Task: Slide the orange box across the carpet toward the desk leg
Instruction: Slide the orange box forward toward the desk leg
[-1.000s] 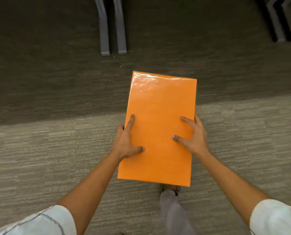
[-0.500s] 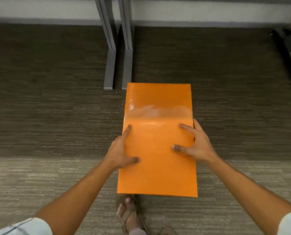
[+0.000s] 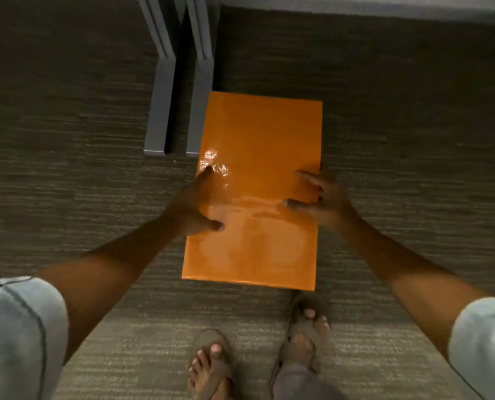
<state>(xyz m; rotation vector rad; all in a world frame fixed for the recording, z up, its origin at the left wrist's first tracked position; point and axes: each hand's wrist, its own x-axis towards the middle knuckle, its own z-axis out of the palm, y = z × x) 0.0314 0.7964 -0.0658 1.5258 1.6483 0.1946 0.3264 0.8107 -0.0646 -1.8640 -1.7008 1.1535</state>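
A glossy orange box [image 3: 258, 145] lies flat on the dark carpet [image 3: 67, 168], its long side pointing away from me. My left hand [image 3: 193, 206] grips its left edge, thumb on top. My right hand [image 3: 324, 197] holds the right edge, fingers spread over the lid. Two grey desk legs [image 3: 161, 111] stand side by side; the right one [image 3: 200, 105] runs directly along the box's far left edge, and whether they touch I cannot tell.
A pale wall base [image 3: 356, 4] runs along the top. A lighter carpet strip [image 3: 154, 327] lies near me, with my two sandalled feet [image 3: 211, 362] just behind the box. Dark carpet stretches open to the right of the box.
The box has moved forward across the carpet between my hands, from short of the leg feet to alongside the right leg. My feet have stepped up behind it.
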